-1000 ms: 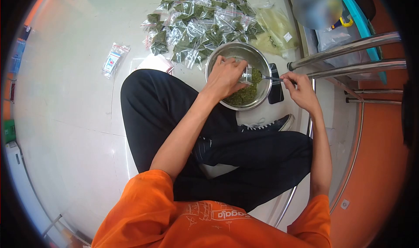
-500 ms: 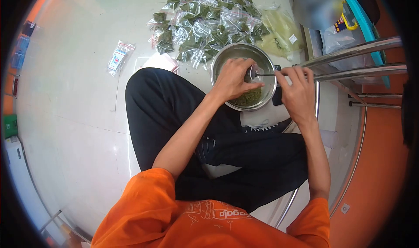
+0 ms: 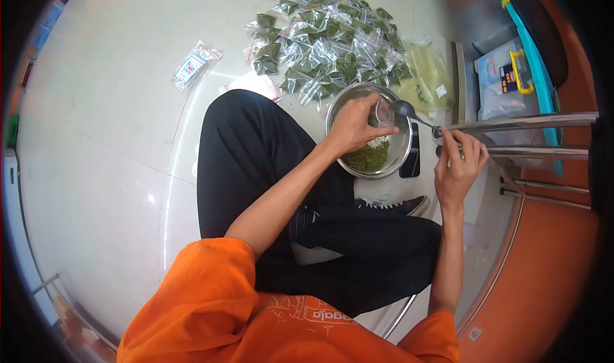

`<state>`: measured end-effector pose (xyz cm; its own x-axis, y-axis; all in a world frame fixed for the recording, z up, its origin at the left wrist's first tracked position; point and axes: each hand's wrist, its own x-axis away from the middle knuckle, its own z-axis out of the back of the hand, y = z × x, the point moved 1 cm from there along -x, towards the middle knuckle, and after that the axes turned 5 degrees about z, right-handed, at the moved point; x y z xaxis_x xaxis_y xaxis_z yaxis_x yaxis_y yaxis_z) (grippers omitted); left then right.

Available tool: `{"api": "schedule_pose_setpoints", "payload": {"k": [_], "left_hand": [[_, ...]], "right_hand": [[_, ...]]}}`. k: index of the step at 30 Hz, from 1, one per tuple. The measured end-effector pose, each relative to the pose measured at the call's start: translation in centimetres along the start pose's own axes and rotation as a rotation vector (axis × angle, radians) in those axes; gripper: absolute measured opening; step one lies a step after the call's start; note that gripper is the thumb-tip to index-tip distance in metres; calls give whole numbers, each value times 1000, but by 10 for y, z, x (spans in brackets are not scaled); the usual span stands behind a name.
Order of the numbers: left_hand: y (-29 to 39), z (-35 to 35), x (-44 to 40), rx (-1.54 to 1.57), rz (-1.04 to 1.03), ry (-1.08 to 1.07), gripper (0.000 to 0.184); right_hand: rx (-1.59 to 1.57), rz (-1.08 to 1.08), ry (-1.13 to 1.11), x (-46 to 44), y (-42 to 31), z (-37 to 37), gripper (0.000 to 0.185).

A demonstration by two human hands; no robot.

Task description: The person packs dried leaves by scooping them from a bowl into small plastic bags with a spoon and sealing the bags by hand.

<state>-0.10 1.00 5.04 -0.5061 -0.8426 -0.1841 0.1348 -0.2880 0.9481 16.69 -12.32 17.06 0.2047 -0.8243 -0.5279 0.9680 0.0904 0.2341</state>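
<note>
We have filled zip bags (image 3: 332, 46) heaped at upper centre, loose greens (image 3: 369, 158) left in the mid-frame steel bowl (image 3: 402, 147), our left hand (image 3: 353, 125) curving fingers around a clear bag (image 3: 385, 115), our right hand (image 3: 462, 162) finger-pinching a spoon (image 3: 403, 108).

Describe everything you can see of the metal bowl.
The bowl is round and silvery, apparently metal, narrow-rimmed. It faces up beside the bent leg, loose green flakes covering part of its bottom. The left hand, holding a clear plastic item, hangs over it, hiding part of the inside; rim contact is unclear. A dark spoon overlaps its upper right edge in view.
</note>
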Motion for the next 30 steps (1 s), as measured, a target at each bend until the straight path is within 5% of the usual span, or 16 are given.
{"api": "schedule_pose_setpoints", "payload": {"k": [4, 7, 12, 14, 23, 30], "left_hand": [[-5, 1, 1, 101, 154, 103, 47], [-1, 0, 3, 199, 207, 177, 46], [15, -6, 15, 477, 392, -90, 47], [18, -14, 21, 572, 362, -132, 44], [23, -14, 25, 655, 341, -222, 17], [23, -11, 23, 614, 318, -208, 13]], "right_hand": [[-103, -187, -29, 15, 5, -24, 31], [-268, -239, -255, 32, -1, -63, 24], [-586, -363, -191, 13, -26, -65, 22], [-1328, -829, -146, 9, -36, -56, 23], [-1381, -912, -88, 17, -28, -43, 15], [-1322, -838, -129, 18, -25, -45, 13]]}}
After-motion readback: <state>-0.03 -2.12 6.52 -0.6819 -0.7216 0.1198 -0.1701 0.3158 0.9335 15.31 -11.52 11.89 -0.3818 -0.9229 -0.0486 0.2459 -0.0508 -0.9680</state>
